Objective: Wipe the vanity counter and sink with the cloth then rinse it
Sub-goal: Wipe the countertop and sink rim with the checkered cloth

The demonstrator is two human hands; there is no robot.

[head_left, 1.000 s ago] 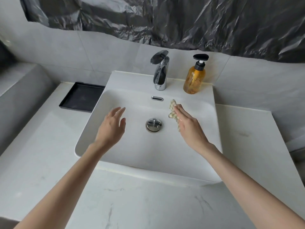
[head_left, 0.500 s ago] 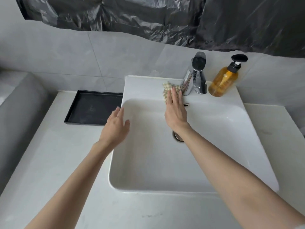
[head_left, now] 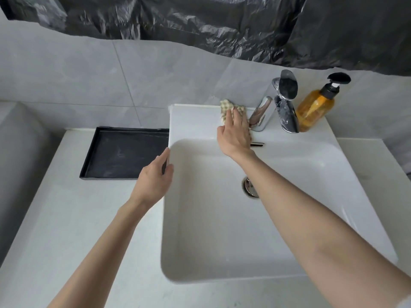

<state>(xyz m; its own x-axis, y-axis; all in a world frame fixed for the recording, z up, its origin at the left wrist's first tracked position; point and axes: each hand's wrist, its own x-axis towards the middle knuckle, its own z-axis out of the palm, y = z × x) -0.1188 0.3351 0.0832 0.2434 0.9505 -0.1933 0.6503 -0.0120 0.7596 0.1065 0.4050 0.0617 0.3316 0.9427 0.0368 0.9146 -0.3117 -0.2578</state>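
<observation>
A white rectangular sink (head_left: 193, 123) sits on a pale vanity counter (head_left: 66, 218). My right hand (head_left: 234, 134) lies flat on a small checked cloth (head_left: 226, 107) and presses it onto the sink's back ledge, just left of the chrome faucet (head_left: 264, 114). Most of the cloth is hidden under the fingers. My left hand (head_left: 154, 178) rests with straight fingers against the sink's left rim. The drain (head_left: 250, 187) shows partly beside my right forearm.
A black tray (head_left: 124, 152) lies on the counter left of the sink. An amber soap pump bottle (head_left: 315, 105) stands right of the faucet. Grey tiles and black plastic sheeting (head_left: 200, 21) cover the wall behind.
My right hand slid the cloth from the basin, right of the drain, up onto the back ledge left of the faucet. My left hand shifted left to the sink's rim. The view swung left.
</observation>
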